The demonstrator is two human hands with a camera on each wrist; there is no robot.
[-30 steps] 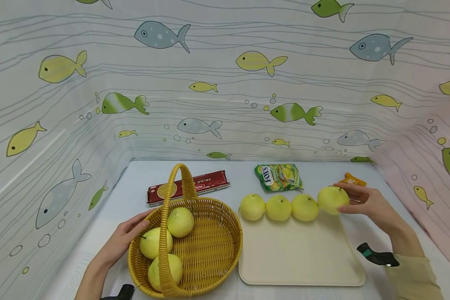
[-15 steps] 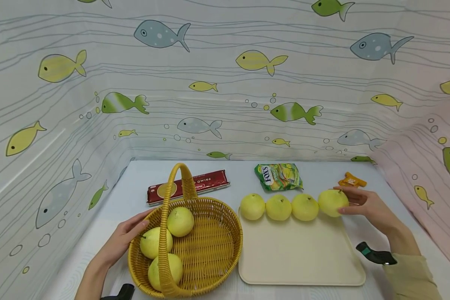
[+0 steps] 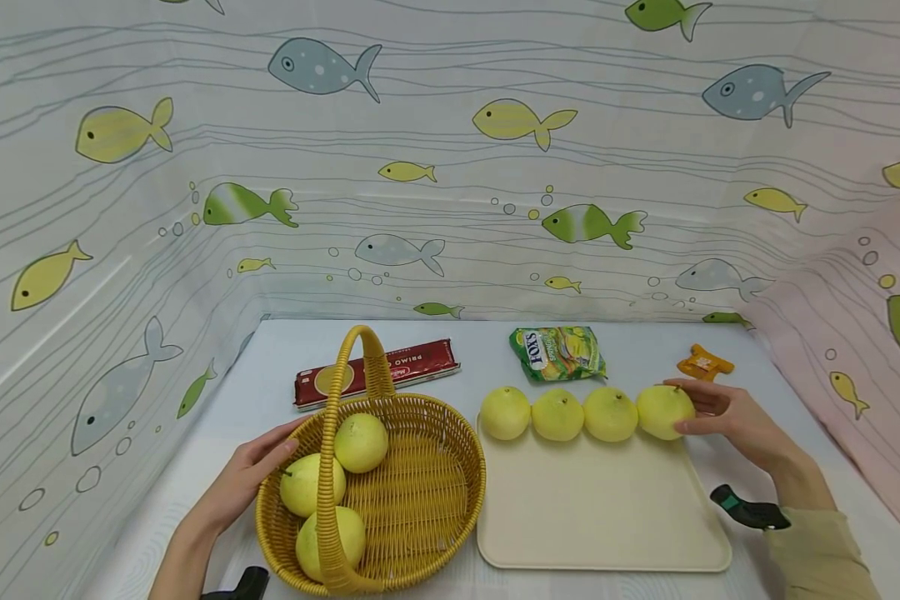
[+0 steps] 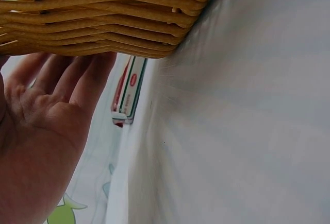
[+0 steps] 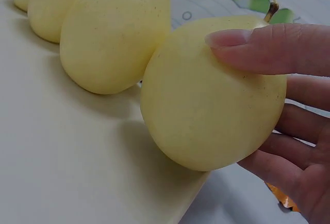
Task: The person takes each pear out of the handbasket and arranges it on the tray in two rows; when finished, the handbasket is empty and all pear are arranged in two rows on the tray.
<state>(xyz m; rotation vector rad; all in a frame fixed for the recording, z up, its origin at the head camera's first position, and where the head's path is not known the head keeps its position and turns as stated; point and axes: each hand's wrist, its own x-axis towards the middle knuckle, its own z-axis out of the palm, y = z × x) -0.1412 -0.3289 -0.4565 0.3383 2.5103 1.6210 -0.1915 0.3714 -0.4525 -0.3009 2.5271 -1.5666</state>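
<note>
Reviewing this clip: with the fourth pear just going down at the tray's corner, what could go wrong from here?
The end pear sits at the tray edge and seems to overhang it in the right wrist view; once the right hand lets go, it might roll off. It also touches the neighbouring pear, so a nudge could shift the row.

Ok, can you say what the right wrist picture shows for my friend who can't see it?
A right hand holds a yellow pear at the edge of a cream tray. More pears sit in a row beside it.
</note>
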